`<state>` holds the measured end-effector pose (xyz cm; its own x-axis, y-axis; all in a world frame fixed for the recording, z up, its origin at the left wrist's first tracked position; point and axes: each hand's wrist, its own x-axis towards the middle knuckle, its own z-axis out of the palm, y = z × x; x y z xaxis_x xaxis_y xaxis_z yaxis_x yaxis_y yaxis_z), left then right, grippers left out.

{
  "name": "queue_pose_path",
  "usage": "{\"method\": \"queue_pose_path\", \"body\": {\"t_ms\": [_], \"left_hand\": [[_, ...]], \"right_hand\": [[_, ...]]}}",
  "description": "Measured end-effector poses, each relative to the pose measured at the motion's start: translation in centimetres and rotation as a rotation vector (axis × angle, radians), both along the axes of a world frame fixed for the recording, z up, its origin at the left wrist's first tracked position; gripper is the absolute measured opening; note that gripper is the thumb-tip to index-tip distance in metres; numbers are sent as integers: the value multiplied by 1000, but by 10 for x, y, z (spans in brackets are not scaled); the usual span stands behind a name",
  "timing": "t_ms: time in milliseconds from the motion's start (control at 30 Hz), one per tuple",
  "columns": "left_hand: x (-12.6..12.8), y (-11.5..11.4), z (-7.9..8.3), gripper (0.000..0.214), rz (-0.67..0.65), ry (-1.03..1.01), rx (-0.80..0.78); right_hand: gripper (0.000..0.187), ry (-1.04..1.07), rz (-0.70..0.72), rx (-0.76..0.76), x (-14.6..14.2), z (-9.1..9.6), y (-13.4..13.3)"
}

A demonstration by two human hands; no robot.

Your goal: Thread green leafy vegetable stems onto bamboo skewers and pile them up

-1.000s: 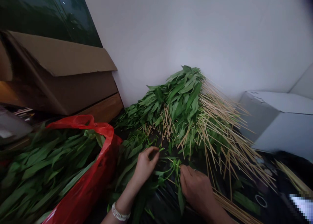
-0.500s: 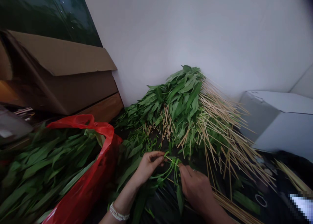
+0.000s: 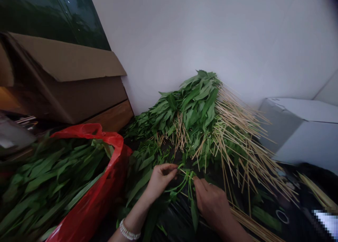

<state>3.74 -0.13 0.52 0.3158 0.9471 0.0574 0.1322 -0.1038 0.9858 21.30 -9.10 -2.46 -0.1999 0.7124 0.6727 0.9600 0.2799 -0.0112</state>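
Backdrop: a pale wall (image 3: 185,34) rises behind your work, with a dark glossy panel (image 3: 52,16) at the upper left.
Surface: black sheeting (image 3: 181,217), creased and shiny, lies beneath your hands.
Left hand (image 3: 157,184): your grip is pinched nearly shut, thumb to forefinger, on a green stem (image 3: 180,167) at the end of a thin stick (image 3: 183,170); a beaded bracelet (image 3: 129,232) circles your wrist.
Right hand (image 3: 212,201): your grip is closed, fingers curled tight around the other part of that stick.
Between your hands: leafy stems (image 3: 188,180) bunch on the stick against your right fingertips, and one long leaf hangs down beside your right hand.
Red bag (image 3: 91,203): it stands open on your left, filled with long green leaves (image 3: 34,178).
Cardboard box (image 3: 68,97): it sits behind the bag with a flap tilted outward; you cannot see what it holds.
White box (image 3: 311,136): it stands at your far right; its contents are hidden.
Leaf pile (image 3: 198,104): it is heaped near the wall ahead of you, its stick ends (image 3: 243,140) fanning right.
Edges: the bag's side runs near your left forearm, loose sticks (image 3: 255,222) lie beside your right, and a strip of dark sheeting separates your hands from the pile.
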Motion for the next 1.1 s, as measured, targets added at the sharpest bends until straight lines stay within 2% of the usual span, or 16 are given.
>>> {"method": "queue_pose_path", "body": {"t_ms": [133, 333, 467, 633, 767, 1100], "left_hand": [[0, -1, 1, 23, 4, 56, 62], [-2, -3, -6, 20, -7, 207, 242], [-2, -4, -6, 20, -54, 264, 282], [-1, -4, -3, 21, -29, 215, 331], [0, -4, -5, 10, -5, 227, 377], [2, -8, -9, 10, 9, 242, 412]], "right_hand": [[26, -18, -13, 12, 0, 0, 0], [27, -44, -24, 15, -1, -6, 0], [29, -40, -8, -15, -1, -8, 0], [29, -32, -3, -21, -1, -7, 0], [30, -39, -3, -29, -2, -8, 0], [29, -34, -3, -39, -2, -12, 0]]}}
